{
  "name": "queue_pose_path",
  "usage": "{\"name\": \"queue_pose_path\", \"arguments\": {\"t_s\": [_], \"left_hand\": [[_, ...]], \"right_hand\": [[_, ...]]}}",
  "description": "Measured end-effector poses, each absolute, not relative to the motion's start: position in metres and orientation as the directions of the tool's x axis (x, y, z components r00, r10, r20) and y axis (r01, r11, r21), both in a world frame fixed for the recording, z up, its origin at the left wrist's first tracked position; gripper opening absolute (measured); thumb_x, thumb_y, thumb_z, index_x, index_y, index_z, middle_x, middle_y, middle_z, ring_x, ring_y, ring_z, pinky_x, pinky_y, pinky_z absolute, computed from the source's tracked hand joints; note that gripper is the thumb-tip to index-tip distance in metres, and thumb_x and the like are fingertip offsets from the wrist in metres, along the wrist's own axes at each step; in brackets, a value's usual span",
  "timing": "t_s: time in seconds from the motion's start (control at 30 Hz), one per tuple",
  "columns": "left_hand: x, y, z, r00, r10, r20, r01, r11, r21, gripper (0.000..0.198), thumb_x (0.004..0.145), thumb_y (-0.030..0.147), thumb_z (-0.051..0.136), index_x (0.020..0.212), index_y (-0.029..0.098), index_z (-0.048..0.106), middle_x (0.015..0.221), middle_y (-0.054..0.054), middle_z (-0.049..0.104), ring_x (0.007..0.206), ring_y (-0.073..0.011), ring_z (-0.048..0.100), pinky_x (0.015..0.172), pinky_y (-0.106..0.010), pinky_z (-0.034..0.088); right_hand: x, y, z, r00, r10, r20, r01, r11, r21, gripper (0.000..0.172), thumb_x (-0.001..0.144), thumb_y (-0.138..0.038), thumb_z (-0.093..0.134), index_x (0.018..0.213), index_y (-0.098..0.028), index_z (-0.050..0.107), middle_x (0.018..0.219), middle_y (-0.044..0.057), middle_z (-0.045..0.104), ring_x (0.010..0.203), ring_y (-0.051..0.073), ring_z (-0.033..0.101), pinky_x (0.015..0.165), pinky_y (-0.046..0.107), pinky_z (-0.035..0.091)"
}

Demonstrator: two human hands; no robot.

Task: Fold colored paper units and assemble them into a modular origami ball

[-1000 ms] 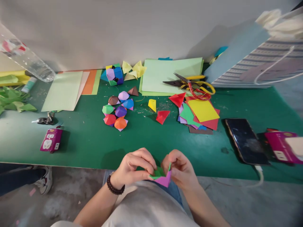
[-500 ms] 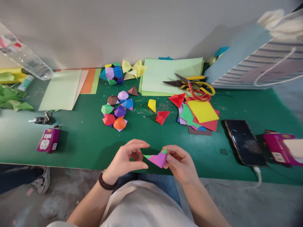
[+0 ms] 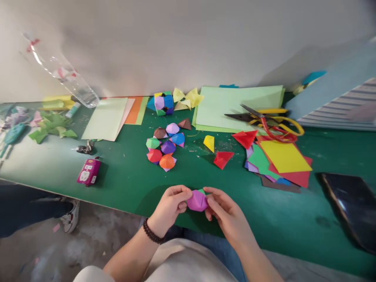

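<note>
Above the front edge of the table, a purple folded-paper piece (image 3: 197,201) with a bit of green at its top sits between my two hands. My left hand (image 3: 173,201) pinches its left side, thumb on top. The fingers of my right hand (image 3: 221,205) are closed on its right edge. Beyond my hands lies a group of folded paper domes, among them an orange one (image 3: 167,161), a red one (image 3: 154,156) and a violet one (image 3: 168,147). A yellow folded piece (image 3: 209,143) and two red folded pieces (image 3: 223,159) lie to their right.
Square paper sheets (image 3: 284,156) are stacked at right, below scissors (image 3: 273,123) and pliers (image 3: 241,116). A phone (image 3: 351,207) lies far right. At left are a purple socket box (image 3: 89,171), keys (image 3: 85,148) and a plastic bottle (image 3: 70,80). A person's shoe (image 3: 71,216) shows below.
My left hand, apart from the purple piece before, has closed on its left side. The piece has turned and shows a rounder face. The view has swung left.
</note>
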State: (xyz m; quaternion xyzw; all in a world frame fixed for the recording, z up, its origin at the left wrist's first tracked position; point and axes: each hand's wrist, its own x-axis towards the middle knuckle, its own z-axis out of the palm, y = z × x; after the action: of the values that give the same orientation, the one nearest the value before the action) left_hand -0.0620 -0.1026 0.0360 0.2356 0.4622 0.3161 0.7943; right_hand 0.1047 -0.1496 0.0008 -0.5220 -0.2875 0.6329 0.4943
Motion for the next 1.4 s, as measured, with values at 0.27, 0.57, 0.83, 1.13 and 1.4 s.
{"name": "queue_pose_path", "arguments": {"t_s": [0.27, 0.57, 0.83, 1.13, 1.4], "left_hand": [[-0.082, -0.081, 0.044, 0.299, 0.801, -0.519, -0.049, 0.556, 0.829, 0.032, 0.076, 0.045, 0.071, 0.078, 0.015, 0.06, 0.049, 0.01, 0.034, 0.04, -0.0027, 0.026, 0.04, -0.019, 0.017], [-0.154, -0.026, 0.034, 0.076, 0.963, 0.258, 0.57, -0.254, 0.781, 0.04, 0.081, 0.018, 0.06, 0.121, 0.023, 0.059, 0.123, -0.011, 0.061, 0.11, -0.0228, 0.06, 0.085, -0.035, 0.055], [-0.168, 0.057, 0.036, 0.406, 0.901, 0.152, 0.448, -0.341, 0.826, 0.054, 0.099, 0.036, 0.026, 0.152, 0.026, 0.029, 0.162, -0.003, 0.031, 0.154, -0.0218, 0.012, 0.126, -0.048, 0.009], [-0.169, 0.067, 0.025, 0.561, 0.824, 0.082, 0.611, -0.478, 0.631, 0.126, 0.06, 0.081, 0.066, 0.158, 0.027, 0.008, 0.164, -0.012, 0.023, 0.154, -0.0364, 0.002, 0.122, -0.059, 0.004], [-0.16, 0.071, 0.028, 0.572, 0.817, 0.069, 0.687, -0.524, 0.503, 0.117, 0.063, 0.083, 0.062, 0.156, 0.025, 0.021, 0.158, -0.01, 0.037, 0.153, -0.0374, 0.005, 0.122, -0.059, 0.0]], "right_hand": [[0.094, -0.105, 0.024, -0.211, 0.966, -0.15, 0.417, -0.05, -0.907, 0.043, 0.076, -0.034, 0.075, 0.118, -0.027, 0.064, 0.108, 0.005, 0.069, 0.079, 0.02, 0.063, 0.068, 0.033, 0.053], [0.111, -0.065, 0.004, 0.039, 0.999, 0.017, 0.744, -0.018, -0.667, 0.049, 0.084, -0.057, 0.062, 0.114, -0.019, 0.067, 0.108, 0.011, 0.064, 0.078, 0.022, 0.063, 0.072, 0.037, 0.052], [0.089, -0.018, 0.011, 0.083, 0.988, 0.13, 0.664, 0.043, -0.746, 0.052, 0.085, -0.062, 0.059, 0.113, -0.019, 0.067, 0.105, 0.012, 0.063, 0.076, 0.022, 0.059, 0.074, 0.039, 0.051], [0.088, -0.017, -0.002, 0.162, 0.976, 0.148, 0.499, 0.048, -0.865, 0.047, 0.085, -0.057, 0.062, 0.11, -0.017, 0.066, 0.086, 0.006, 0.054, 0.065, 0.017, 0.05, 0.059, 0.033, 0.047], [0.092, -0.016, -0.001, 0.258, 0.963, 0.076, 0.356, -0.022, -0.934, 0.048, 0.081, -0.058, 0.065, 0.109, -0.019, 0.066, 0.095, 0.008, 0.06, 0.069, 0.017, 0.056, 0.061, 0.033, 0.049]]}}
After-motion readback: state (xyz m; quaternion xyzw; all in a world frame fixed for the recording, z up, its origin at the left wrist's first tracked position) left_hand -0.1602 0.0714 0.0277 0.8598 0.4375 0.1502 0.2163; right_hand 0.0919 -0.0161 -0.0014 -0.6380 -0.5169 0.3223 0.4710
